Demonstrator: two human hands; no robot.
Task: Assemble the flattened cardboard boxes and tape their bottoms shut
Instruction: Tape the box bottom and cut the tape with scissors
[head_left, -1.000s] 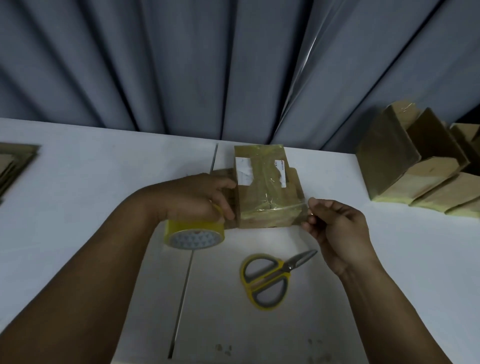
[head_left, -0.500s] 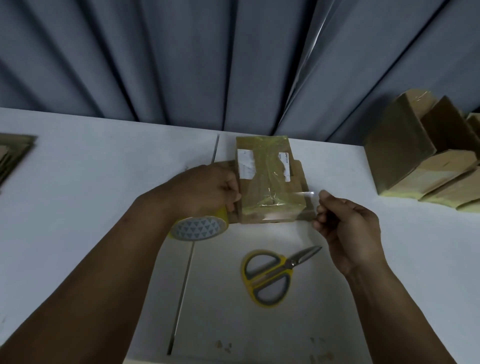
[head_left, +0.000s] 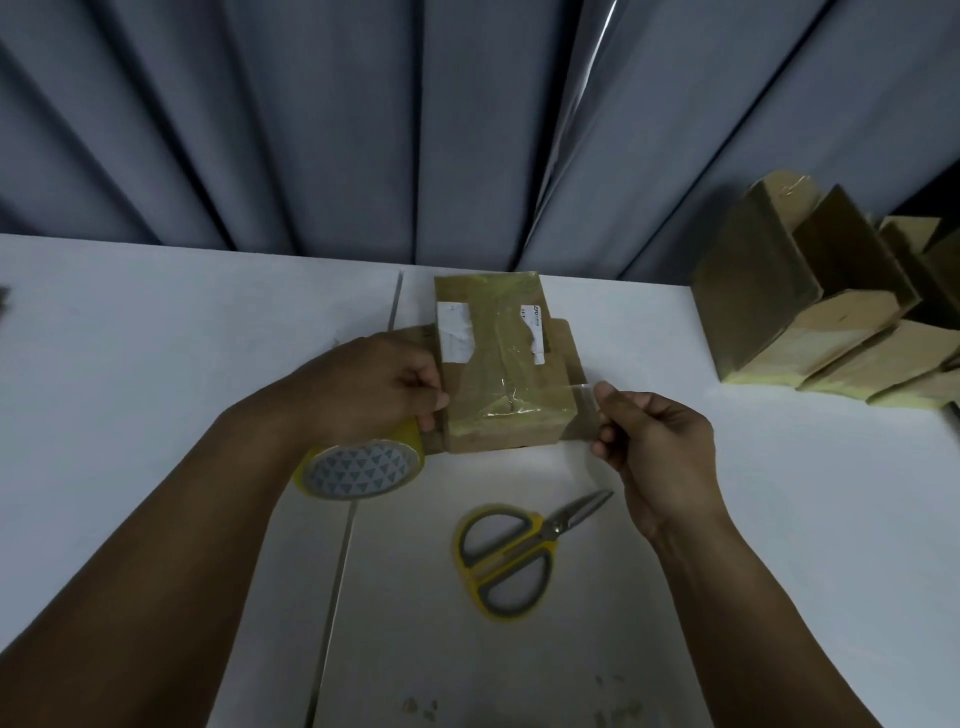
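Two hands work a cardboard box (head_left: 498, 374) standing mid-table (head_left: 156, 338). The left hand (head_left: 374, 384) grips a yellow tape roll (head_left: 358, 467) against the box's left side. The right hand (head_left: 654, 441) pinches the clear strip (head_left: 582, 415) pulled past its right edge. A slack or slanted pull could wrinkle the tape or drag the box askew.

A brown cardboard box (head_left: 498, 364) sits mid-bench (head_left: 156, 364), its taped, label-scrapped face up. A clear tape strip (head_left: 584, 415) stretches off its 3 o'clock edge. The yellow tape roll (head_left: 363, 467) tilts at 8 o'clock. Assembled boxes (head_left: 753, 291) lean at 2 o'clock.
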